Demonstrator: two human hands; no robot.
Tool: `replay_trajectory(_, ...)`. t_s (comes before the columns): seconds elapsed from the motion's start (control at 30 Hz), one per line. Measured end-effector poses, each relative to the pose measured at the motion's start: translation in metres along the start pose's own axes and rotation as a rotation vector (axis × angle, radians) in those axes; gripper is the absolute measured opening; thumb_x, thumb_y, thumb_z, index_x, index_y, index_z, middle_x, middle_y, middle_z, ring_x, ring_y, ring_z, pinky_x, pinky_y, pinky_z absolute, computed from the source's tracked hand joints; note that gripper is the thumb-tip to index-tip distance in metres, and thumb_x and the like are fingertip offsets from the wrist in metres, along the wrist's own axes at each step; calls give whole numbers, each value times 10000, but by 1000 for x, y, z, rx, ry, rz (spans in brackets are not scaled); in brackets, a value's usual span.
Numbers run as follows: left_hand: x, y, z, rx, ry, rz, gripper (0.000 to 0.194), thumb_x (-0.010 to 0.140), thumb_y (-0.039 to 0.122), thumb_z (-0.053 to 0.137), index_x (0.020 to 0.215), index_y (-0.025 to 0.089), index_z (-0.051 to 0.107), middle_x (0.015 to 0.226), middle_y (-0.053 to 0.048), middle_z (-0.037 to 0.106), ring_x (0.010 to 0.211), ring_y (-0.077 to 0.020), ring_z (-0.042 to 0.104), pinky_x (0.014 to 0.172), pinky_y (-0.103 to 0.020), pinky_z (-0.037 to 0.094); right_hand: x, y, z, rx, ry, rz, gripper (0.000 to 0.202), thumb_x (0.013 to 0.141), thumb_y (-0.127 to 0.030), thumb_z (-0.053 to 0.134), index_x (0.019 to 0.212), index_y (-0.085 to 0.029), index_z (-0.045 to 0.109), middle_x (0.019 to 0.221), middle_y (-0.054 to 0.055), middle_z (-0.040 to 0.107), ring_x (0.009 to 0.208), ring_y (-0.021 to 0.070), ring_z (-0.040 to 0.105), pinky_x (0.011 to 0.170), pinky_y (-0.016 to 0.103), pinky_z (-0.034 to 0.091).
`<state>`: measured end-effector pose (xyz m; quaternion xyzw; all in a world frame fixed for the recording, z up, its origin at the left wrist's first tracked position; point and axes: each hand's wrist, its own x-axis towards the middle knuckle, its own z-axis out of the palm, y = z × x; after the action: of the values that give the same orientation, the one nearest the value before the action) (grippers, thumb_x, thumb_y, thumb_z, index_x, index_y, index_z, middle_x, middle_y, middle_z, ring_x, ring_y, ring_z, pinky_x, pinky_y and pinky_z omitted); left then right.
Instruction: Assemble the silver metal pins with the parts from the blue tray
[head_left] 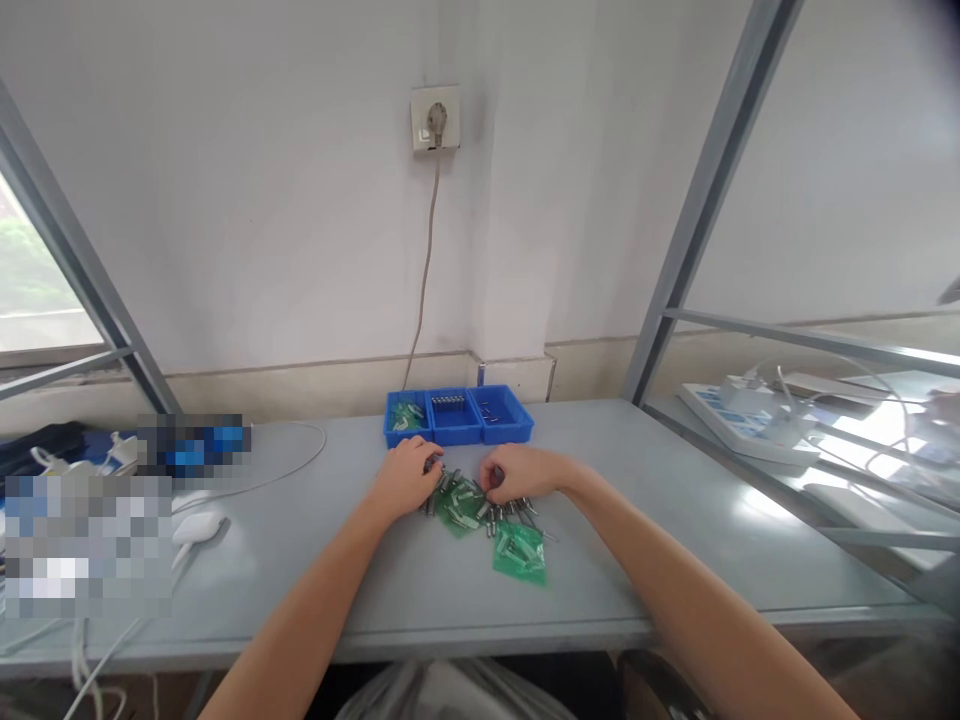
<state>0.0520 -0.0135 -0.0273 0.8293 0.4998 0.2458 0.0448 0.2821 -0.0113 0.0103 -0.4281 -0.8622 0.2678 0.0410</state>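
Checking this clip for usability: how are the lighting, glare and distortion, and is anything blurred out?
Head view: soft, even daylight; glare washes out the neighbouring bench surface at right. Wide-angle bending tilts the frame posts. A pixelated patch masks things at left. The left hand, right hand and green bags are small but reasonably sharp.

Two bare forearms in view, entering from the bottom edge. No sleeves visible on either arm up to the frame edge. Left hand (405,477) and right hand (519,473): no gloves, no wristwatch, no bracelet or strap at the wrists. Rings: cannot tell, fingers too small and partly curled under.
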Motion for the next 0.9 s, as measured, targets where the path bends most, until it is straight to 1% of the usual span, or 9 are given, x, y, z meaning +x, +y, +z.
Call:
replay_trajectory(0.1,-1,1,-1,-11,4,7,254,899,287,460,1050,231,656,1038,-59,621,1014,-234,545,878,-367,453,3,2,3,-20,-18,12,175,625,-215,610,783,-189,679,807,19,673,701,155,571,562,222,389)
replay_trajectory(0.3,1,0,0,6,4,25,248,892,278,468,1043,232,660,1025,-56,627,991,-224,559,880,-364,456,7,3,6,-61,-20,14,125,627,-228,610,739,-185,650,744,0,638,646,131,536,531,215,355)
replay_trajectory(0.43,1,0,0,6,0,27,249,894,288,469,1046,237,659,1026,-55,627,990,-224,559,870,-360,459,6,6,2,-53,-9,9,125,643,-213,597,747,-185,661,785,10,660,685,139,562,574,216,383)
replay_trajectory(0.53,0,2,-3,-28,8,29,257,910,315,452,1042,237,657,1024,-52,631,993,-221,555,868,-352,459,1,11,-5,-36,33,41,137,656,-224,598,765,-183,671,835,27,677,738,158,583,612,223,407)
replay_trajectory(0.63,0,5,-6,-56,24,39,272,924,342,433,1017,227,662,994,-52,635,971,-210,557,870,-340,454,-4,14,-12,-25,106,61,139,670,-218,580,766,-179,673,834,36,677,746,164,585,622,229,412)
replay_trajectory(0.7,1,6,-8,-67,28,54,283,933,353,419,987,221,664,957,-51,636,943,-203,560,861,-334,452,-6,12,-15,-15,177,43,138,684,-212,565,763,-179,672,819,37,670,732,163,578,623,235,413)
replay_trajectory(0.8,1,8,-7,-89,39,98,298,946,376,404,931,214,654,922,-46,627,923,-196,558,850,-328,447,-3,4,-13,-7,346,-40,129,710,-209,556,765,-178,668,816,39,659,740,165,570,662,252,425)
replay_trajectory(0.9,1,7,-5,-98,51,136,302,956,382,393,898,210,634,911,-42,616,915,-190,550,833,-318,440,6,-6,-3,-11,483,-141,109,740,-200,557,768,-176,660,808,38,646,750,162,563,708,270,428)
